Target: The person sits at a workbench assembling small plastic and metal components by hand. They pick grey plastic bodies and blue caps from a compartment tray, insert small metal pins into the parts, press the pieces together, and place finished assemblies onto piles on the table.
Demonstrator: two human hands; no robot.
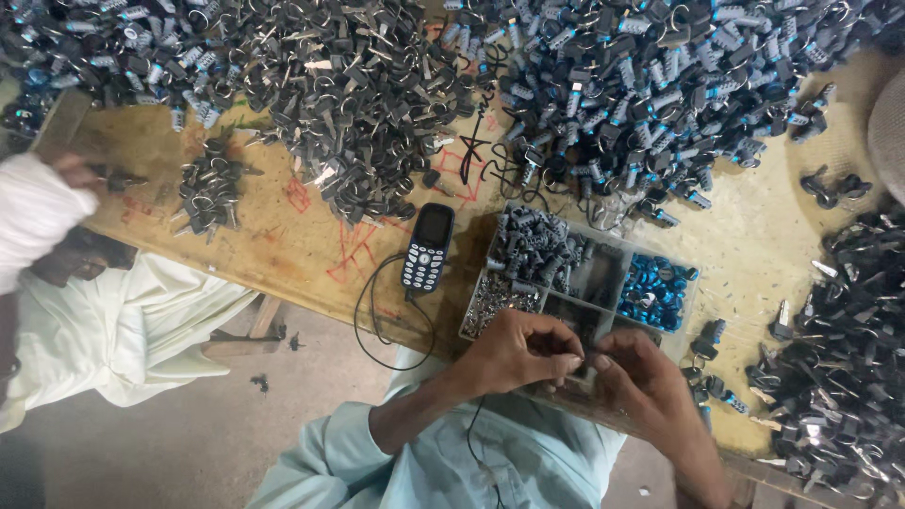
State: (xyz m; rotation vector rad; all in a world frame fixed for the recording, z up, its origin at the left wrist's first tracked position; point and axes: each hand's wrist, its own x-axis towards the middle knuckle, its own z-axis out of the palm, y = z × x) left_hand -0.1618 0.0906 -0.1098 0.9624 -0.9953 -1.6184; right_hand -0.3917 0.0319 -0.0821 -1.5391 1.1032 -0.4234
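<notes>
The left hand [517, 353] and the right hand [641, 382] met fingertip to fingertip, both pinched shut on a tiny dark metal part [584, 361] too small to make out. Right under and just past them sat a clear plastic tray with little boxes [603, 273] of grey, silver and shiny blue bits. A dark push-button phone [427, 247] lay on the worn wooden tabletop [283, 245] beyond the left hand.
</notes>
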